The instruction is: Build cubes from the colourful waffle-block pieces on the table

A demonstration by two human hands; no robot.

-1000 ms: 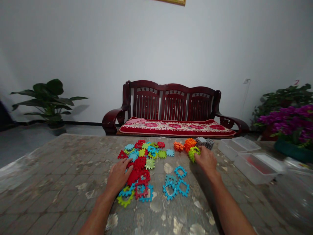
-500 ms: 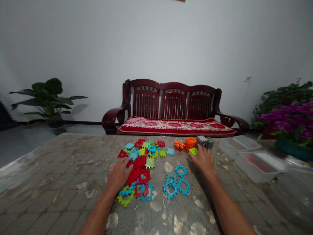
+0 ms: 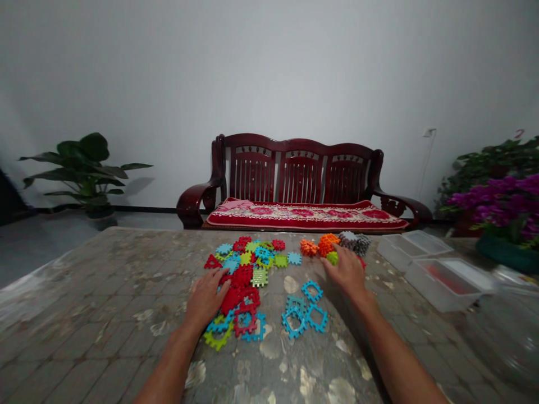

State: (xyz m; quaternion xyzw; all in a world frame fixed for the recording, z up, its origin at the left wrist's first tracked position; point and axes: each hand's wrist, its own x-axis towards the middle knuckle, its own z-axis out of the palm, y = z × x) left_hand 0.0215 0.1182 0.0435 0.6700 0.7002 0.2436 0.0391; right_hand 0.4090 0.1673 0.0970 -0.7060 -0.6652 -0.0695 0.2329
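A spread of flat toothed plastic tiles (image 3: pixel 244 269) in red, blue, green and yellow lies on the table (image 3: pixel 105 303). My left hand (image 3: pixel 206 297) rests palm down on the red tiles at the pile's left side, fingers stretched out. Three blue frame tiles (image 3: pixel 304 310) lie apart in front. My right hand (image 3: pixel 347 272) lies fingers forward over a lime-green tile ball (image 3: pixel 332 257), of which only an edge shows. Behind it stand an orange ball (image 3: pixel 327 243), a smaller orange piece (image 3: pixel 309 247) and a grey one (image 3: pixel 355 242).
Clear plastic boxes (image 3: pixel 446 278) and a lid (image 3: pixel 415 247) stand at the table's right. Beyond the table are a dark wooden bench (image 3: pixel 298 191) with a red cushion, a potted plant (image 3: pixel 84 168) at left and purple flowers (image 3: pixel 501 205) at right.
My right hand has slid a little towards me and left, covering more of the green ball. The left hand has stayed on the red tiles. The view tilted slightly.
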